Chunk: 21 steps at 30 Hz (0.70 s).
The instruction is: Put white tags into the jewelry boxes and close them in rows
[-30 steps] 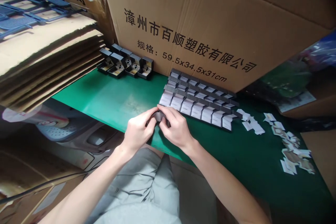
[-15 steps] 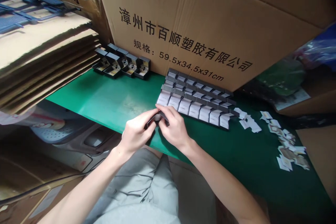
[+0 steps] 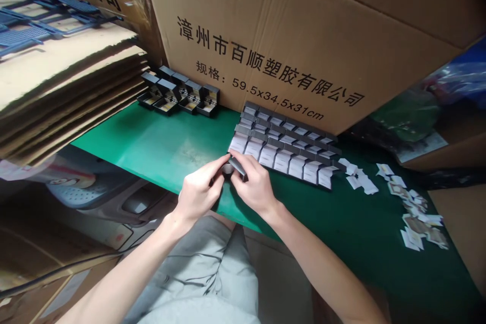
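My left hand and my right hand come together over the front edge of the green table. Between them they grip a small black box, held by fingers and thumbs from both sides. Most of the box is covered by the fingers, and its inside cannot be made out. Just beyond my right hand stand rows of open black boxes with white inserts. Farther back on the left is a cluster of open black boxes with yellowish and dark interiors.
A large printed carton stands along the back. Stacked cardboard sheets with blue racks on top rise at the left. White paper inserts and a heap of small pieces lie on the green table at the right.
The black box has turned slightly in my fingers, so more of its dark flat side shows by my right hand. Both hands stay almost in place; the view has shifted a little.
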### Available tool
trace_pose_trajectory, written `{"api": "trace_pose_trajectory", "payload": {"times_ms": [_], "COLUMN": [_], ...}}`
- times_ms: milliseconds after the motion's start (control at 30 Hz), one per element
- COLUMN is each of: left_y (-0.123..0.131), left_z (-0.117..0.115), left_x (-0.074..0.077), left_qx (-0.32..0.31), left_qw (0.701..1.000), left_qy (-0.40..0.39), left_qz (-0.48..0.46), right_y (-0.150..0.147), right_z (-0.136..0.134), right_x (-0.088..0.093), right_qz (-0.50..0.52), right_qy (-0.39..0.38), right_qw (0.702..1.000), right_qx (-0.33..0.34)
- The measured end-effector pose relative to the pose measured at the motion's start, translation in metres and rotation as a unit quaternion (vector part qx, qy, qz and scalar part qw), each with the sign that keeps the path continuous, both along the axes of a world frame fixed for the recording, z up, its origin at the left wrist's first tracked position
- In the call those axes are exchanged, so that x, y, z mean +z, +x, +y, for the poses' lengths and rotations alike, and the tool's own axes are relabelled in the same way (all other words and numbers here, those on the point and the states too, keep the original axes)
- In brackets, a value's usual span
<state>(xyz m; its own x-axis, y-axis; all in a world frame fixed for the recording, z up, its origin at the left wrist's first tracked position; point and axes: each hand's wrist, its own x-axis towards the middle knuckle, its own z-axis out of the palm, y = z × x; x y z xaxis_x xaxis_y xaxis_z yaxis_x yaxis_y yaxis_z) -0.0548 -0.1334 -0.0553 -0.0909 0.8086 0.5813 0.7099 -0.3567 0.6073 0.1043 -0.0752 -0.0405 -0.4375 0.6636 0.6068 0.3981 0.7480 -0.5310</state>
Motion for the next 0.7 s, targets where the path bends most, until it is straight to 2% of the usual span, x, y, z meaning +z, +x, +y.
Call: {"api": "trace_pose_trajectory", "payload": {"times_ms": [133, 233, 333, 433, 500, 600, 700], "left_y": [-0.001, -0.007, -0.014, -0.017, -0.018, -0.019, -0.021], "left_z": [0.000, 0.001, 0.005, 0.009, 0.011, 0.011, 0.010], "left_x": [0.009, 0.010, 0.011, 0.013, 0.016, 0.018, 0.018], "left_qx": [0.090, 0.111, 0.070, 0.011, -0.013, -0.034, -0.057], "left_qw": [0.989, 0.963, 0.917, 0.846, 0.804, 0.771, 0.757], "left_qy": [-0.060, -0.105, -0.102, -0.085, -0.084, -0.090, -0.092], "left_qz": [-0.102, -0.224, -0.378, -0.527, -0.588, -0.629, -0.644], "right_y": [0.004, 0.010, 0.014, 0.018, 0.021, 0.027, 0.031], "right_z": [0.000, 0.001, 0.004, 0.007, 0.010, 0.013, 0.016], "right_x": [0.009, 0.010, 0.004, -0.002, -0.002, 0.001, 0.003], "right_qz": [0.039, 0.068, 0.042, -0.015, -0.042, -0.077, -0.128], "right_qy": [0.001, 0.014, 0.032, 0.042, 0.047, 0.073, 0.083], "right_qw": [0.999, 0.997, 0.997, 0.996, 0.994, 0.987, 0.978], "right_qx": [-0.004, -0.034, -0.052, -0.073, -0.091, -0.121, -0.143]}}
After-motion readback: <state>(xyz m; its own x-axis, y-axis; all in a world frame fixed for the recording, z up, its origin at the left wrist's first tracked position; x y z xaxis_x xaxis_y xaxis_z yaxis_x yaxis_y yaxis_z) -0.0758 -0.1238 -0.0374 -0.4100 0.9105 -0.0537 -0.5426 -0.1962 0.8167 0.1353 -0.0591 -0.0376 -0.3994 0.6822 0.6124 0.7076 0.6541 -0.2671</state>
